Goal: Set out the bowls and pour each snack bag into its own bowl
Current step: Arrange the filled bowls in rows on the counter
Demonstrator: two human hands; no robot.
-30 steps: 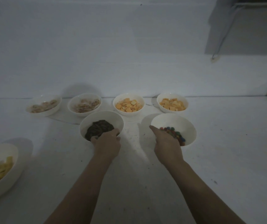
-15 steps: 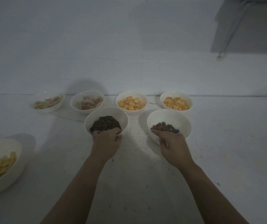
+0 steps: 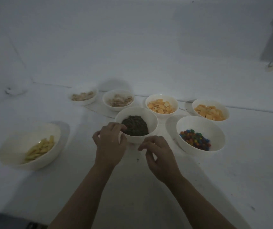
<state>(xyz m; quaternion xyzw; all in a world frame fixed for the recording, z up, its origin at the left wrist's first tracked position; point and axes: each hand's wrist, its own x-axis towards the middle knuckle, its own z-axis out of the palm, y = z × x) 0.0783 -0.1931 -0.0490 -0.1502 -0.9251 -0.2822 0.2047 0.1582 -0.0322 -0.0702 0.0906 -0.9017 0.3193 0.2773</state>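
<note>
I see my right hand (image 3: 161,156) has let go of the white bowl of coloured candies (image 3: 200,133), now to its right, fingers loosely curled and empty, while my left hand (image 3: 110,142) pinches the near rim of the white bowl of dark brown snack (image 3: 136,124), so I judge only arranging remains

**Seven white bowls on a pale surface**

A white, slightly speckled surface (image 3: 231,179) carries seven bowls. Along the back stand two bowls of beige flakes (image 3: 83,96) (image 3: 118,100) and two bowls of orange crackers (image 3: 162,105) (image 3: 210,110). Nearer sit a bowl of dark pieces (image 3: 136,123), a bowl of coloured candies (image 3: 200,133), and, far left, a bowl of yellow sticks (image 3: 30,146).
</note>
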